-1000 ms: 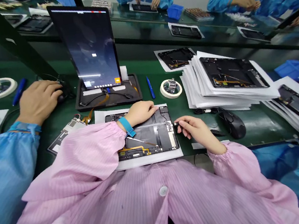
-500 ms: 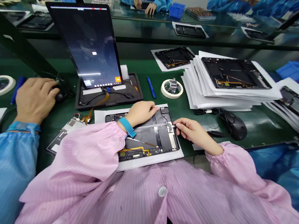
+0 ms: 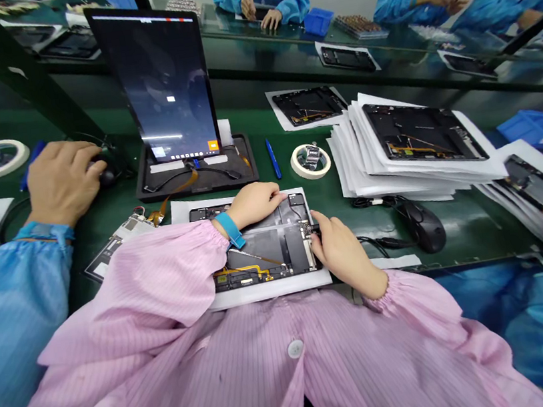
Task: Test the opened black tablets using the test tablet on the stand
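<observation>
An opened tablet chassis (image 3: 277, 246) lies on a white sheet in front of me, its dark inner parts and orange flex cables showing. My left hand (image 3: 254, 204) rests on its upper edge, fingers pressed flat together. My right hand (image 3: 337, 246) is at the chassis' right edge, fingers curled and pinched on a small black connector (image 3: 314, 228) on a cable. Both arms wear pink striped sleeves.
An upright tablet (image 3: 161, 84) stands in a black cradle (image 3: 196, 173) behind the chassis. A tape roll (image 3: 311, 161), a blue pen (image 3: 272, 158), a black mouse (image 3: 423, 226) and a stack of chassis on paper (image 3: 414, 136) lie to the right. Co-workers in blue sit left, right and across.
My right hand has moved left from beside the chassis onto its right edge, bringing the small connector with it. The left hand has stayed put.
</observation>
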The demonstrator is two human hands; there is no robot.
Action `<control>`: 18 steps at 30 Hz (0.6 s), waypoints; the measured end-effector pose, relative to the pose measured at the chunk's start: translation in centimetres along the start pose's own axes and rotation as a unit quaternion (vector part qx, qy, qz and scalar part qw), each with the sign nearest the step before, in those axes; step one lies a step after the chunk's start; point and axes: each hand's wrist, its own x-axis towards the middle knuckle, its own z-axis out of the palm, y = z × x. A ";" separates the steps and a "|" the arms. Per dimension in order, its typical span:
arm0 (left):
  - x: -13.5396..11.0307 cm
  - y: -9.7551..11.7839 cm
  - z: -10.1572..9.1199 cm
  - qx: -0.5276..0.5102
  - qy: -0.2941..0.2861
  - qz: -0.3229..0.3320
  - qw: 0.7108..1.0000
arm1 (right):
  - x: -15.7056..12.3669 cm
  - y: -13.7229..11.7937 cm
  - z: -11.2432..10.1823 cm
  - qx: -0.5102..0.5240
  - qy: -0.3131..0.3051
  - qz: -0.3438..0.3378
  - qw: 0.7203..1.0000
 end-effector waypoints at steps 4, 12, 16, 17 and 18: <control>0.1 0.0 0.2 -0.002 0.001 0.006 1.000 | 0.0 0.2 -0.3 0.010 -0.012 -0.032 0.999; -0.2 -0.1 0.2 0.006 -0.005 0.011 1.000 | -0.8 1.8 -2.0 0.063 0.045 -0.052 0.996; -0.2 0.0 0.2 0.017 0.000 0.011 1.000 | -4.6 9.6 -4.4 0.075 0.415 0.188 0.887; -0.2 0.1 0.2 0.022 0.004 0.010 1.000 | -5.8 11.8 -4.7 0.068 0.461 0.255 0.847; -0.3 0.2 0.2 0.028 0.007 0.007 1.000 | -6.9 13.8 -4.7 0.051 0.439 0.293 0.848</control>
